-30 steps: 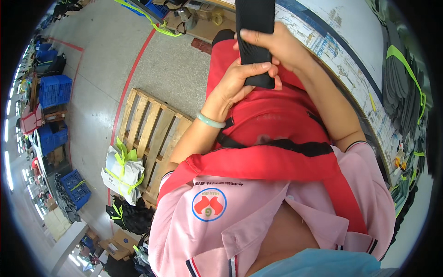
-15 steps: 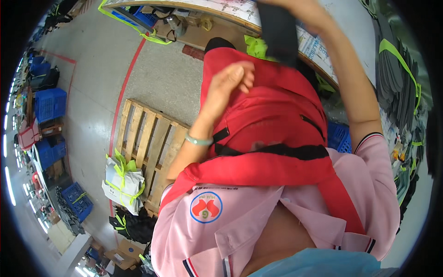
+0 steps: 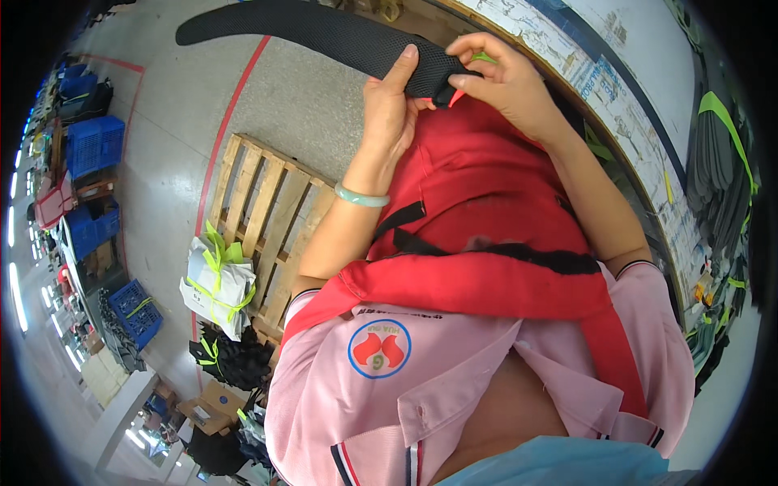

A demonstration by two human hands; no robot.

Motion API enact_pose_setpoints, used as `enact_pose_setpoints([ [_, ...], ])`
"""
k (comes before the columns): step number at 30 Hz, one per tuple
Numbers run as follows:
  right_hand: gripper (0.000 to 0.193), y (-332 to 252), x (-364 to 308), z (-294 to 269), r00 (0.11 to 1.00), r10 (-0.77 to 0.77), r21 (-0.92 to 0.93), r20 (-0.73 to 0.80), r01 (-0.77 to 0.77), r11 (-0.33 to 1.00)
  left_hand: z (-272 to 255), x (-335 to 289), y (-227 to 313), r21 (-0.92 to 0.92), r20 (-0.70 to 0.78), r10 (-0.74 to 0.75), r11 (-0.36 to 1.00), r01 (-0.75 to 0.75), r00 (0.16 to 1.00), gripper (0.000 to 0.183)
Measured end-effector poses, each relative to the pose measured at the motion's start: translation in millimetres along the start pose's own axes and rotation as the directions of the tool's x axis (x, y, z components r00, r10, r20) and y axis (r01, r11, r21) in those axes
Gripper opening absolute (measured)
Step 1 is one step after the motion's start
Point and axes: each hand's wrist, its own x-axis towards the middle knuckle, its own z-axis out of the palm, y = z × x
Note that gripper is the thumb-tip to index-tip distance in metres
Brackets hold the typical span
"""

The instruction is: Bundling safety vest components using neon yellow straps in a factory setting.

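A long, curved black padded strap [image 3: 324, 39] with a mesh face stretches from the upper left toward the middle, above my red apron [image 3: 494, 178]. My left hand [image 3: 386, 113] is closed round it near its right end, the thumb lying on top of the mesh. At that same end, my right hand [image 3: 509, 87] has its fingers bent and pinched on the edge. A small bit of bright red-pink [image 3: 457, 97] shows between the hands at the strap's end. The fingertips under the strap are hidden.
On my right runs a worktable [image 3: 600, 105] with a worn, patterned edge; a bundle of dark strips [image 3: 717, 178] lies beyond it. To the left, a wooden pallet [image 3: 263, 211] sits on the floor beside a tied white bundle [image 3: 217, 283]. Blue crates [image 3: 96, 146] stand farther left.
My left hand, empty before, has moved up and taken hold of the strap. My right hand has come down from over the table with the dark piece, which now extends leftward.
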Motion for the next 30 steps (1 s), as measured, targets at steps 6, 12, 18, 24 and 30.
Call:
enact_pose_setpoints([
  [6, 0.052, 3.1, 0.8, -0.1, 0.991, -0.067, 0.105, 0.116, 0.054, 0.993, -7.7, -0.2, -6.9, -0.026, -0.063, -0.068, 0.997, 0.067, 0.996, 0.017],
  [12, 0.050, 15.9, -1.9, 7.9, 0.995, 0.063, 0.308, 0.074, -0.083, 0.948, -9.3, 2.7, -12.8, -0.158, -0.090, -0.019, 0.987, 0.004, 0.996, 0.015],
  [18, 0.016, 37.3, -8.8, 34.8, 0.917, 0.369, 0.631, 0.155, -0.379, 0.677, -12.9, 3.5, -26.7, -0.107, -0.080, 0.036, 0.993, -0.045, 0.996, 0.016],
  [24, 0.009, 49.8, -15.4, 28.0, 0.897, 0.320, 0.614, 0.305, -0.442, 0.655, -12.4, -2.0, -23.7, -0.217, -0.011, -0.035, 0.976, 0.031, 0.999, 0.016],
  [30, 0.007, 12.6, -8.2, 48.1, 0.846, 0.500, 0.738, 0.184, -0.455, 0.499, -22.0, 2.3, -28.3, -0.121, -0.042, 0.016, 0.992, -0.021, 0.999, 0.020],
])
